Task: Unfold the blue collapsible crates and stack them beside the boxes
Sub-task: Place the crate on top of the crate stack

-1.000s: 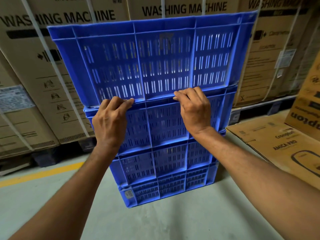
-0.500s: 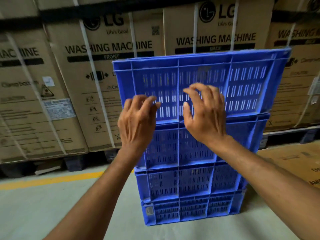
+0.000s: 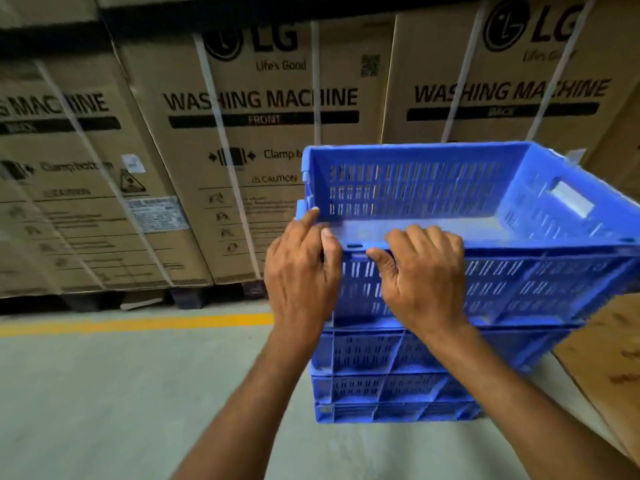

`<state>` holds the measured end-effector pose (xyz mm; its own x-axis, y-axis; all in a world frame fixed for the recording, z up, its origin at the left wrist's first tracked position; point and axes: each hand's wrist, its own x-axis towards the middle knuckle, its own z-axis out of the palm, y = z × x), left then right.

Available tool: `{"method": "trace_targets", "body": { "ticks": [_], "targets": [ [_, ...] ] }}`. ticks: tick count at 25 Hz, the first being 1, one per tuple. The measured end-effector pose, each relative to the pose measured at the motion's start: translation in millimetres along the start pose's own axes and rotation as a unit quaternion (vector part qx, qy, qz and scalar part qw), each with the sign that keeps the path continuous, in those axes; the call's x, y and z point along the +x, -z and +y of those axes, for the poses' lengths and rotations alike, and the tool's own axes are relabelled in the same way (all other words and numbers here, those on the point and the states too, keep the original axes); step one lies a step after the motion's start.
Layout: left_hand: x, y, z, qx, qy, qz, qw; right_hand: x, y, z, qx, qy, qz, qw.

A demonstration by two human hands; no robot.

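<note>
**Blue top crate (image 3: 415, 188) gripped at its near rim by both hands**

From my feed, the top crate stands unfolded with its open side up, so I look down past the near wall onto its floor and slotted far wall. It sits uppermost on the stack of crates (image 3: 381, 355), which stands on the grey floor (image 3: 104, 393). The left hand (image 3: 301, 271) clamps the near-left corner, fingers curled over the rim and the index finger laid along the left edge. The right hand (image 3: 422, 282) is just beside it on the same near rim, fingers hooked over the top and the thumb pressed under the lip. Both hands therefore hold the crate's left half, and the right end (with its handle slot) reaches well past them towards the flat cardboard (image 3: 606, 358). The picture is smeared, so I cannot tell whether the crate rests fully on the one below or is lifted slightly off it. Strapped washing-machine cartons (image 3: 263, 98) rise close behind the stack, and a yellow line (image 3: 138, 323) runs along the floor at their foot.
</note>
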<state>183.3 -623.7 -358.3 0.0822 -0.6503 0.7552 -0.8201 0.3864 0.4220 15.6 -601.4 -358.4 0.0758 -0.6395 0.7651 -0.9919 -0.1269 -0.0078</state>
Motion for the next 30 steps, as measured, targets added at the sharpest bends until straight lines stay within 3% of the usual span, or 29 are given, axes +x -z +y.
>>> {"method": "trace_targets", "body": {
  "ticks": [3, 5, 7, 8, 9, 10, 14, 18, 25, 30],
  "targets": [
    [9.6, 15.1, 9.3, 0.015, 0.047, -0.144, 0.988, 15.6, 26.0, -4.6, 0.007, -0.038, -0.14, 0.989],
    [21.8, 35.0, 16.9, 0.049, 0.055, -0.232, 0.97, 45.4, 41.3, -6.7, -0.015, -0.094, -0.288, 0.953],
    [45.5, 43.6, 19.2, 0.091, 0.078, -0.292, 0.949, 87.3, 35.7, -1.0, 0.012, -0.148, -0.479, 0.865],
    [64.2, 40.6, 16.7, 0.103, 0.104, -0.31, 0.939, 106.5, 18.6, 3.3, 0.04, -0.162, -0.571, 0.804],
    [83.5, 33.1, 13.9, 0.101, 0.138, -0.33, 0.928, 120.5, -2.9, 6.3, 0.058, -0.16, -0.643, 0.747],
    [100.7, 21.7, 10.9, 0.092, 0.16, -0.353, 0.917, 127.7, -29.1, 8.0, 0.049, -0.126, -0.685, 0.716],
    [111.2, -21.7, 0.2, 0.11, 0.084, -0.433, 0.89, 103.4, -127.7, 14.5, -0.032, 0.029, -0.71, 0.703],
    [103.0, -20.9, -11.0, 0.138, 0.145, -0.446, 0.872, 78.4, -153.1, 25.0, 0.002, 0.061, -0.707, 0.704],
    [112.1, -19.9, -2.7, 0.13, 0.143, -0.456, 0.869, 77.9, -153.8, 26.5, 0.016, 0.051, -0.705, 0.707],
    [114.4, -22.0, -6.7, 0.121, 0.156, -0.457, 0.867, 110.6, -141.8, 18.8, 0.011, 0.022, -0.755, 0.655]
  ]
}}
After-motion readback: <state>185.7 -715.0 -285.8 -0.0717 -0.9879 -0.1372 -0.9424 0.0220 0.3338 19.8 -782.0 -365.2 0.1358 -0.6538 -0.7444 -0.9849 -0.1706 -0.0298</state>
